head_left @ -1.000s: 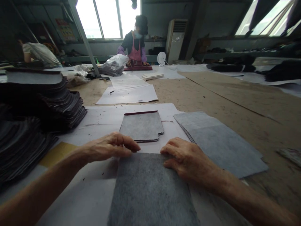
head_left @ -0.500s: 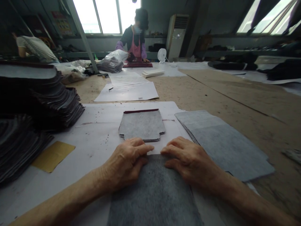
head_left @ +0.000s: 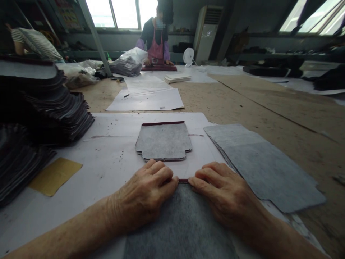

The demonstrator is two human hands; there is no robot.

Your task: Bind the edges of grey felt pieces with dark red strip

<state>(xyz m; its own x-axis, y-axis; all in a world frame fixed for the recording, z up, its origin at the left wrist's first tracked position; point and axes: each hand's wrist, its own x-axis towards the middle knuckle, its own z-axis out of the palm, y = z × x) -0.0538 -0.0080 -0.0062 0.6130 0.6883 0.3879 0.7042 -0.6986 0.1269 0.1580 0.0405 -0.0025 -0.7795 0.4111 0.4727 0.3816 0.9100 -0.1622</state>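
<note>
A grey fabric piece [head_left: 180,223] lies flat at the bottom centre, a narrow dark red fold showing along its far edge. My left hand [head_left: 151,187] has curled fingers, its thumb and fingertips pinching the left part of that fold. Fingers bent together, my right hand [head_left: 221,187] presses the fold's right part. Only a short stretch of red shows between the two hands. Just beyond them sits a smaller stack of grey pieces [head_left: 163,141] with a dark red strip on its far edge. More grey pieces [head_left: 264,165] lie at the right.
Tall stacks of dark pieces [head_left: 54,104] stand at the left, near a yellow card [head_left: 56,176]. White paper [head_left: 107,158] covers the near table. Across the table are a person in a pink apron [head_left: 156,46], a plastic bag [head_left: 129,63] and a white roll [head_left: 188,55].
The far edge of the near grey piece is now folded over, showing dark red. My thumbs have moved up onto it. The whole view has shifted slightly.
</note>
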